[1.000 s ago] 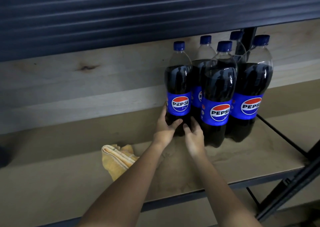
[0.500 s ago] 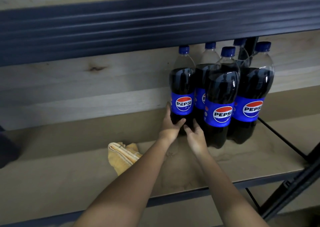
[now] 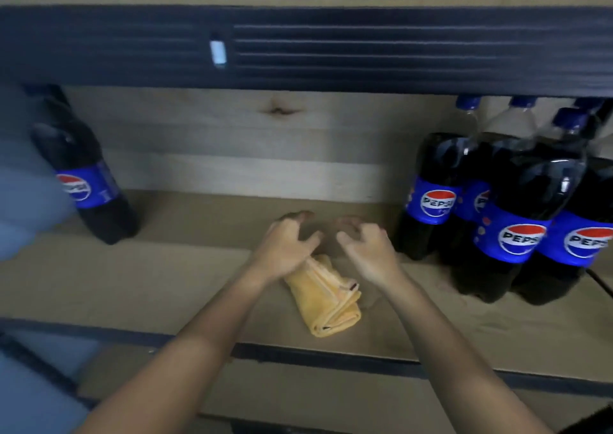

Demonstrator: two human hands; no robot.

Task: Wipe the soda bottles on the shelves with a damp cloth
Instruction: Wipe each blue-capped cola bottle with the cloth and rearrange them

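Observation:
A folded yellow cloth point(image 3: 323, 297) lies on the brown shelf board point(image 3: 166, 284) near its front edge. My left hand point(image 3: 285, 241) hovers over the cloth's far end with fingers loosely curled, holding nothing. My right hand point(image 3: 368, 248) hangs beside it, just right of the cloth, also loosely curled and empty. Several Pepsi bottles point(image 3: 517, 208) with blue caps and labels stand clustered at the right of the shelf. A single Pepsi bottle point(image 3: 83, 175) stands at the far left.
A dark metal shelf beam point(image 3: 365, 49) crosses overhead, with dark bottle bases on the shelf above at the top right. Pale wooden boards point(image 3: 248, 141) back the shelf. A blurred blue shape point(image 3: 23, 201) fills the left edge. A lower shelf board point(image 3: 298, 394) shows beneath.
Both hands let go of the front-left bottle of the right cluster and moved left to the cloth. The view has swung left, bringing the single bottle into sight.

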